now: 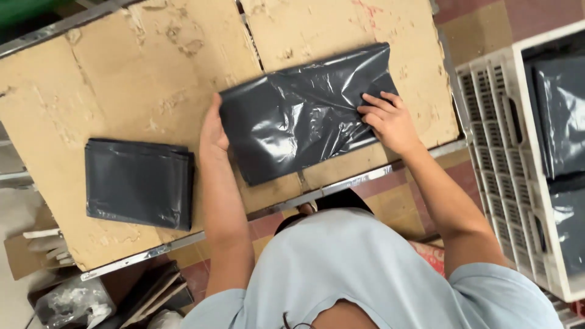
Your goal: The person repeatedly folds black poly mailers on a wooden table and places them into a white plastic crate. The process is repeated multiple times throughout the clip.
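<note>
A dark grey plastic package (298, 116), flat and roughly rectangular with a glossy, wrinkled skin, is lying tilted in the upper middle of the frame on a tabletop (122, 67) covered with worn brown cardboard. The right hand (390, 119) is pressing down on the package's right end, its fingers (373, 109) spread apart and lying flat on the plastic rather than clamped around it. The left hand (213, 131) is resting edge-on against the package's left side, fingers held together and straight, touching the edge without gripping it.

To the left of the frame's middle, well apart from the package, a stack of folded dark grey bags (139, 183) is sitting squarely on the same cardboard. At the right edge of the frame a white slotted plastic crate (493, 122) is standing beside the tabletop, holding more dark grey packages (563, 116). Below, in the lower middle of the frame, the person's light blue shirt (359, 274) is filling the view.
</note>
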